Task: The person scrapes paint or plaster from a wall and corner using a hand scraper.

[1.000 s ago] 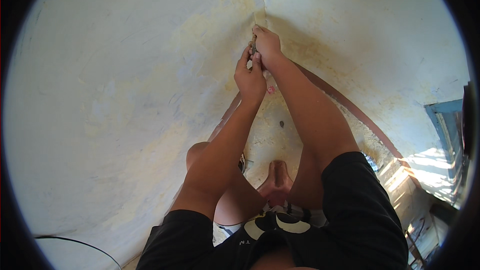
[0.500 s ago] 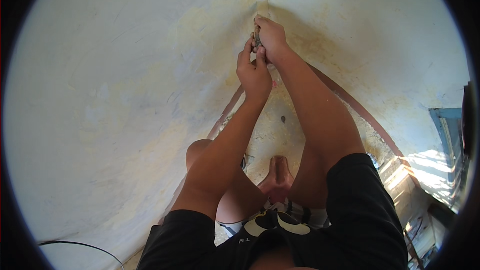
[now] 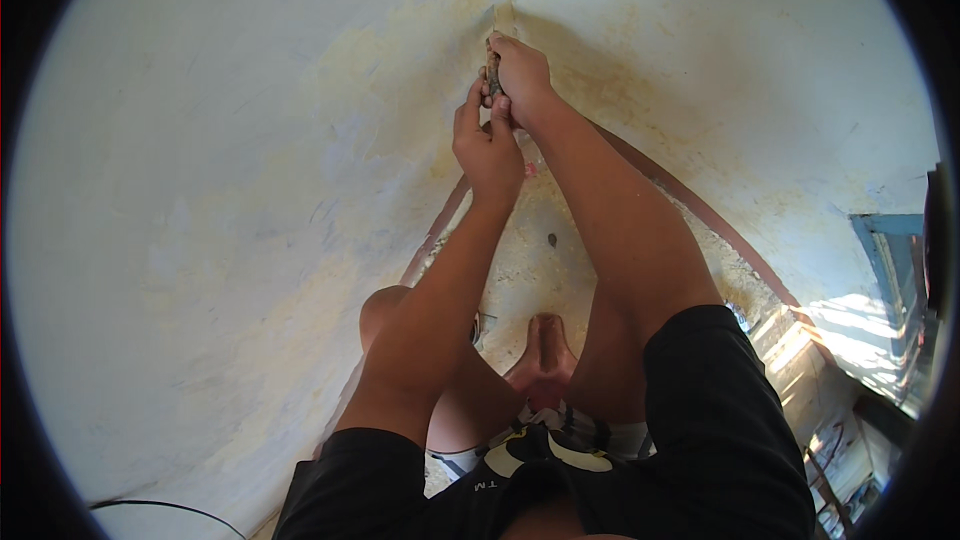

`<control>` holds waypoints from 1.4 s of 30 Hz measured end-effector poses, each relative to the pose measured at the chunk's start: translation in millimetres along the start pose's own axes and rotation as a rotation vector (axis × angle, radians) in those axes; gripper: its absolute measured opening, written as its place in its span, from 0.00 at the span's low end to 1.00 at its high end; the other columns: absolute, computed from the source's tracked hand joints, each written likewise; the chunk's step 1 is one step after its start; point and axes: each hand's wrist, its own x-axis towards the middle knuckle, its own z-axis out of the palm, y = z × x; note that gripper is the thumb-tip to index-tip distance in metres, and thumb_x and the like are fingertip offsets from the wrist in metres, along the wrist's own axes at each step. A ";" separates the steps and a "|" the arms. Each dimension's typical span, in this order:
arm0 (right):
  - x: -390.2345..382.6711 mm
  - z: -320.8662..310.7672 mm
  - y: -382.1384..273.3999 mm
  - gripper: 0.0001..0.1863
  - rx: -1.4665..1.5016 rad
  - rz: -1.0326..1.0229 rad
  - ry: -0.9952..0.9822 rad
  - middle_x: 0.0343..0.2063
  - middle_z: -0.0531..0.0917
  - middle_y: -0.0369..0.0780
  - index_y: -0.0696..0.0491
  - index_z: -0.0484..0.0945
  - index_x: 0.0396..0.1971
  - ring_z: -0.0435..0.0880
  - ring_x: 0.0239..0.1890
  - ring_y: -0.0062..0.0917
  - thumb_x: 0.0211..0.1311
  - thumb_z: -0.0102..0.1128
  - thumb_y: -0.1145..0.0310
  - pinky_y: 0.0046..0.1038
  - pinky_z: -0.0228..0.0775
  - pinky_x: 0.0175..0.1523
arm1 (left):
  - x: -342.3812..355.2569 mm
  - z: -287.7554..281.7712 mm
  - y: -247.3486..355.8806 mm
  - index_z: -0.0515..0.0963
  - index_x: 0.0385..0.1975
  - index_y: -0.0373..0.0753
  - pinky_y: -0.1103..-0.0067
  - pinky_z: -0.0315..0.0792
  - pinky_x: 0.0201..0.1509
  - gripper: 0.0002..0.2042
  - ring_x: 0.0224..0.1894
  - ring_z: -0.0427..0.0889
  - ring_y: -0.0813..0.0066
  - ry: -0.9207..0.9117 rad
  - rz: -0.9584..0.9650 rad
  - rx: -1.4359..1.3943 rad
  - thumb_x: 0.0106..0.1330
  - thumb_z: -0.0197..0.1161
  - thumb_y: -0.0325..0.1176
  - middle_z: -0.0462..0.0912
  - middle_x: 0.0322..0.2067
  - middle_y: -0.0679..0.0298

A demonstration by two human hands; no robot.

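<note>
At the wall corner (image 3: 500, 0), toward twelve o'clock, the right hand (image 3: 520, 75) is closed around a small dark tool (image 3: 492, 70), now higher up the seam than a second ago. The left hand (image 3: 488, 145), fingers curled, steadies it from just below.

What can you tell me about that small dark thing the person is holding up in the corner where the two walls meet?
The small dark tool shows only as a narrow, brownish-grey sliver; its kind is too hidden to tell. It stands roughly upright, pressed at the wall corner, where two pale, yellow-stained walls meet. The right hand is wrapped around it, covering most of it, and the left hand reaches up from below with its fingertips at the lower end.
</note>
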 end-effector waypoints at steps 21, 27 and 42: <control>10.6 -7.8 -16.4 0.12 -0.053 0.029 0.033 0.16 0.72 0.40 0.55 0.72 0.30 0.67 0.11 0.24 0.63 0.53 0.61 0.28 0.58 0.12 | 7.7 16.7 -2.5 0.67 0.56 0.26 0.81 0.79 0.39 0.21 0.37 0.81 0.76 0.002 -0.006 -0.019 0.68 0.57 0.31 0.77 0.45 0.55; 12.3 -13.0 -9.1 0.12 0.017 0.014 0.011 0.16 0.72 0.41 0.54 0.72 0.28 0.67 0.10 0.25 0.63 0.52 0.60 0.28 0.58 0.13 | 10.6 15.6 -4.5 0.68 0.55 0.26 0.81 0.79 0.40 0.20 0.37 0.80 0.76 -0.106 -0.053 0.060 0.67 0.58 0.30 0.76 0.47 0.55; 26.6 -17.6 -8.4 0.12 -0.115 -0.080 0.039 0.16 0.72 0.39 0.55 0.75 0.38 0.67 0.10 0.23 0.65 0.52 0.62 0.27 0.59 0.13 | 19.6 17.0 -15.5 0.69 0.55 0.27 0.79 0.80 0.40 0.18 0.40 0.80 0.74 -0.109 -0.082 -0.052 0.68 0.56 0.29 0.75 0.46 0.54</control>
